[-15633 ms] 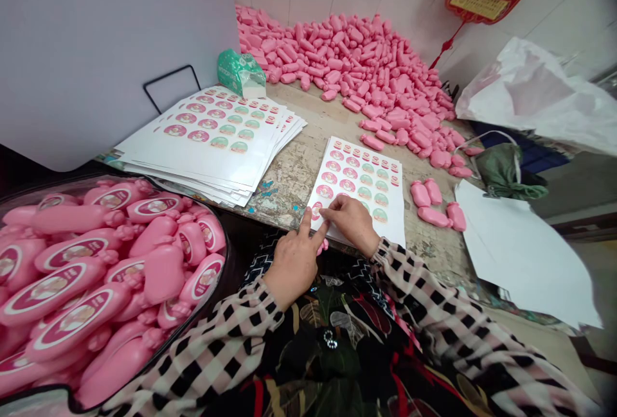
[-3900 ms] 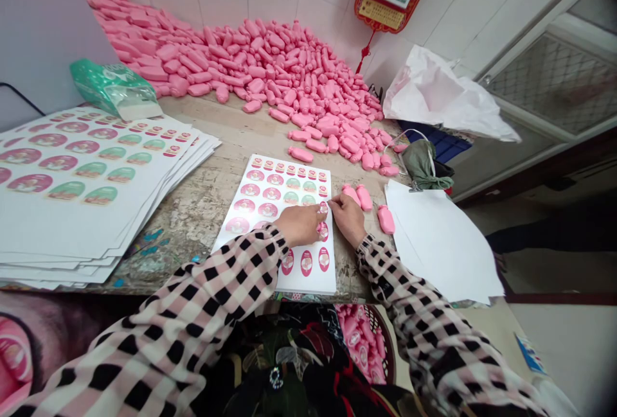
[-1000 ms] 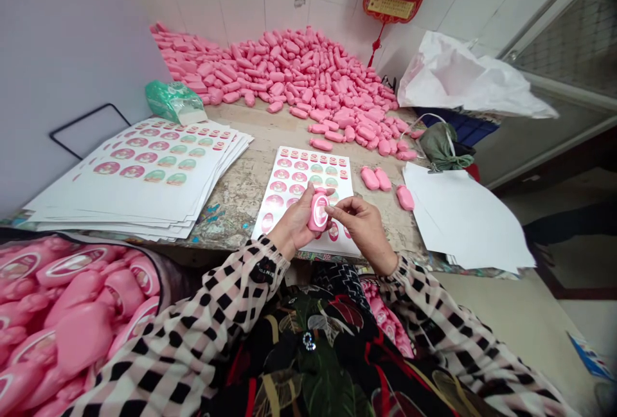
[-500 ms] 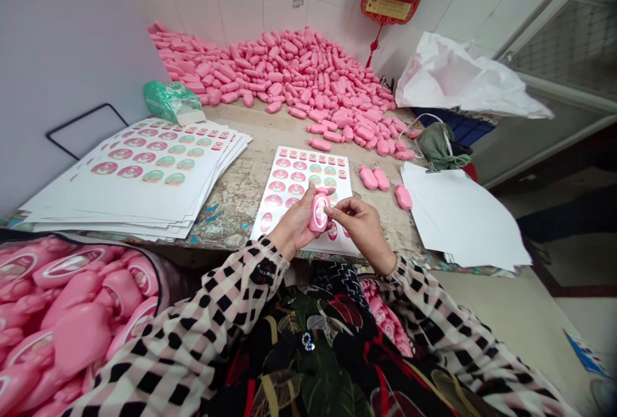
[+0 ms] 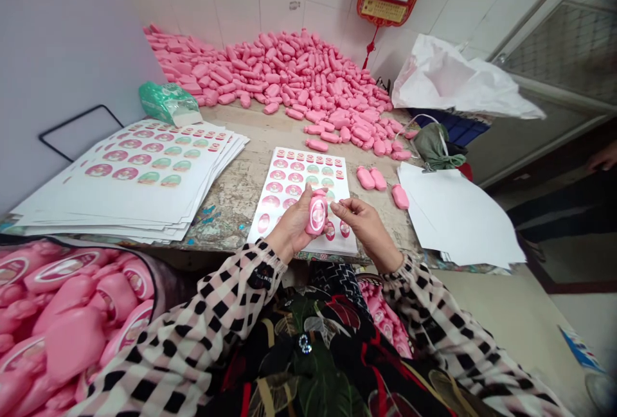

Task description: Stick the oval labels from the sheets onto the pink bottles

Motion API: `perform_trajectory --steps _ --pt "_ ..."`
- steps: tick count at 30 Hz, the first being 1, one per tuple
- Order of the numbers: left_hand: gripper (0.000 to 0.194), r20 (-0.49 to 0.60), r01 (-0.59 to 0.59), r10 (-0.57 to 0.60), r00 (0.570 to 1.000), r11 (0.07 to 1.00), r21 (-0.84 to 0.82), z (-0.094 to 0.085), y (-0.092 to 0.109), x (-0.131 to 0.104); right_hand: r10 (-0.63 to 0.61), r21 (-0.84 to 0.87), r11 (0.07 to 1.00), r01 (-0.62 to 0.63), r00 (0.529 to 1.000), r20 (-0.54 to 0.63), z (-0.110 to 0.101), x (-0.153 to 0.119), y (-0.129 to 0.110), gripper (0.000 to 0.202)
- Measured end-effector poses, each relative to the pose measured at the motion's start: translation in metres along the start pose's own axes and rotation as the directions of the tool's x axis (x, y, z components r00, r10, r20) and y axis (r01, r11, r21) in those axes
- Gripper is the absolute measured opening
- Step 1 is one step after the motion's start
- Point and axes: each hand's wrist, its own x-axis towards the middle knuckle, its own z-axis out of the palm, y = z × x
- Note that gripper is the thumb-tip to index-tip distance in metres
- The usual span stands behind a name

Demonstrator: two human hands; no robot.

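Observation:
My left hand (image 5: 290, 223) is wrapped round a small pink bottle (image 5: 309, 223), with an oval pink-and-white sticker (image 5: 317, 212) on the side facing me. Just to the right of the bottle, and apart from it, is my right hand (image 5: 364, 221), thumb and forefinger drawn together. Whether anything small sits between those fingertips I cannot tell. Under both hands lies a sheet of stickers (image 5: 274, 211) with rows of pink and green ovals. Three bottles without visible labels, among them a single bottle (image 5: 400, 196), lie right of the sheet.
A large heap of pink bottles (image 5: 289, 76) lies against the wall. Sticker sheets (image 5: 120, 192) are stacked at left, white sheets (image 5: 457, 211) at right. Labelled bottles fill a bag (image 5: 164, 275) at lower left. Another person's hand (image 5: 602, 157) shows at far right.
My right hand has drawn back slightly from the bottle's sticker, leaving a gap. My left hand still holds the bottle. Another person's hand has appeared at the right edge.

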Motion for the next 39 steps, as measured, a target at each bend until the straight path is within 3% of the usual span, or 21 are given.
perform_trajectory --steps 4,8,11,19,21,24,29,33,36,38,39 --pt "0.053 0.007 -0.002 0.002 1.0 1.0 0.017 0.007 -0.004 -0.002 0.176 0.325 0.92 -0.22 0.971 0.158 0.012 0.0 -0.004 0.034" --pt "0.047 0.056 0.059 -0.065 0.996 0.994 0.097 0.006 -0.007 -0.01 0.296 0.466 0.825 -0.319 0.947 0.125 0.011 0.001 -0.001 0.033" --pt "0.036 0.122 0.042 -0.063 0.991 0.986 0.164 0.004 -0.012 -0.015 0.293 0.533 0.797 -0.283 0.954 0.069 0.005 0.003 0.007 0.033" --pt "0.021 0.039 -0.113 0.109 0.993 0.986 0.12 0.013 -0.026 -0.013 0.045 0.556 0.831 -0.003 0.997 -0.062 0.02 -0.017 0.02 0.033" --pt "0.021 0.029 -0.142 0.139 0.99 0.983 0.12 0.013 -0.029 -0.014 0.004 0.558 0.83 0.023 0.999 -0.049 0.022 -0.024 0.022 0.039" --pt "0.023 0.032 -0.122 0.118 0.993 0.979 0.164 0.014 -0.033 -0.015 0.02 0.556 0.831 0.006 0.999 -0.042 0.017 -0.027 0.023 0.032" --pt "0.047 0.135 -0.047 -0.001 0.991 0.936 0.35 0.024 -0.039 -0.023 0.058 0.581 0.814 0.022 0.991 -0.119 -0.004 -0.031 0.022 0.024" --pt "0.066 0.238 -0.027 -0.134 0.962 0.821 0.57 0.029 -0.041 -0.028 0.132 0.539 0.841 -0.049 0.984 -0.118 -0.042 -0.055 0.027 0.028" --pt "0.069 0.242 -0.032 -0.182 0.953 0.734 0.678 0.025 -0.037 -0.029 0.239 0.372 0.898 -0.235 0.97 0.036 -0.085 -0.084 0.05 0.032" --pt "0.064 0.183 -0.014 -0.157 0.97 0.721 0.693 0.021 -0.033 -0.027 0.357 0.137 0.911 -0.388 0.911 0.205 -0.112 -0.105 0.08 0.033" --pt "0.061 0.145 -0.001 -0.138 0.98 0.722 0.692 0.02 -0.031 -0.027 0.435 0.015 0.893 -0.449 0.873 0.221 -0.122 -0.115 0.098 0.032"
